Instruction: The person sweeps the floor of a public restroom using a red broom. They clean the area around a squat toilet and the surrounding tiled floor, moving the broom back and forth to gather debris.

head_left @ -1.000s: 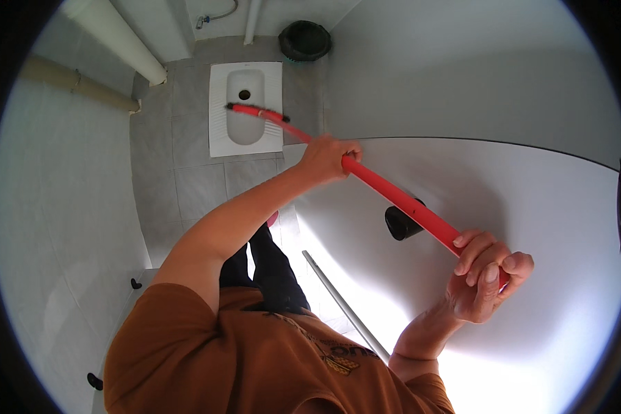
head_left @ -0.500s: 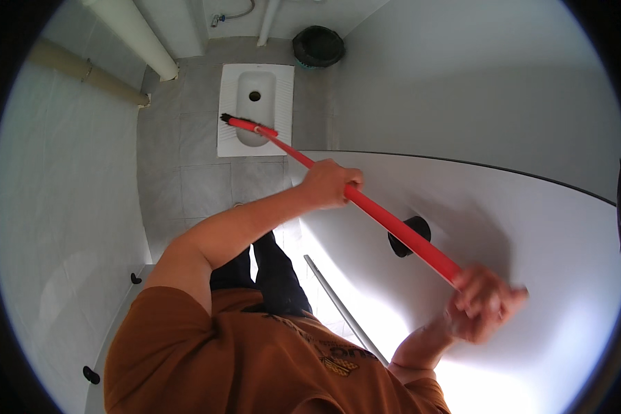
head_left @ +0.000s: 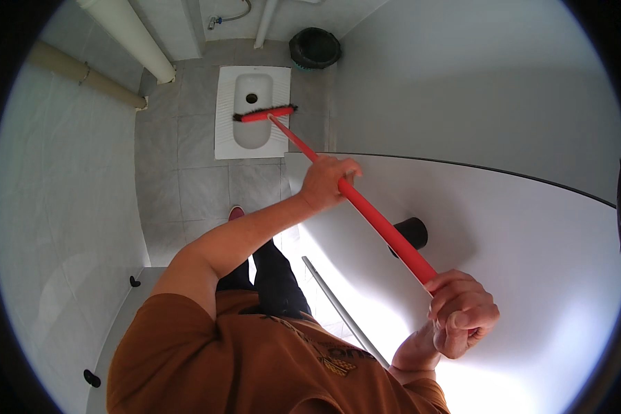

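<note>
A broom (head_left: pixel 388 228) with a red handle and a red head edged in dark bristles slants across the view. My left hand (head_left: pixel 323 183) is closed around the middle of its handle. At the handle's near end, on the right, my right hand (head_left: pixel 466 312) grips it with curled fingers. The broom head lies crosswise over the white squat toilet (head_left: pixel 223 138), its right end reaching past the toilet's rim. Whether the bristles touch the porcelain I cannot tell. The drain hole shows just beyond the head.
A dark lined bin (head_left: pixel 314 48) stands at the back right of the toilet. Pale pipes (head_left: pixel 134 43) run down at the left. A grey partition (head_left: pixel 517 207) with a black cylindrical holder (head_left: pixel 412 233) is on my right. A metal-edged door (head_left: pixel 338 303) stands beside my legs.
The broom head has swung right across the toilet and now shows more of its length. My right hand has moved left and slightly down with the handle end; my left hand has barely shifted.
</note>
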Demonstrator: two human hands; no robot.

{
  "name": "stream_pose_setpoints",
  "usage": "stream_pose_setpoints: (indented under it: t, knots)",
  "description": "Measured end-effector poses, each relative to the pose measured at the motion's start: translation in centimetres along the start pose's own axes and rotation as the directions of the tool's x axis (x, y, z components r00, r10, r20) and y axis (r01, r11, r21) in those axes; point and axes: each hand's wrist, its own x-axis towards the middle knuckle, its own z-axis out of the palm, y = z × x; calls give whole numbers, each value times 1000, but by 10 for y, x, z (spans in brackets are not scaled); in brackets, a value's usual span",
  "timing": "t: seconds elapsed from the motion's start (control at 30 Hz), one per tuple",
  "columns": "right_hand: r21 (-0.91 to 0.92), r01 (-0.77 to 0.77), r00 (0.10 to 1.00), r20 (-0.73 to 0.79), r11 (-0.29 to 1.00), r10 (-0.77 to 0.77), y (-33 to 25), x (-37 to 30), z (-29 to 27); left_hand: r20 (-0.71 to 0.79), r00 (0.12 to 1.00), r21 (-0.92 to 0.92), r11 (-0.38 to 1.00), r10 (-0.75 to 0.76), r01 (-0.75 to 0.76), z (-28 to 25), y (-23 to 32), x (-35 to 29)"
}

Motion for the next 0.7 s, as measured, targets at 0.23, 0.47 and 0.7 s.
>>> stream_pose_setpoints:
  t: [0.23,0.47,0.7]
  knots:
    - [-111,-161,987,-16,981,160,50,1,37,4,990,-65,988,-141,141,18,-69,-31]
    - [-196,-189,981,-89,962,175,54,8,31,-351,927,-29,991,-133,131,14,-77,-4]
    - [-33,-133,969,-213,991,123,31,3,26,-23,995,-42,995,-93,91,29,-36,0]
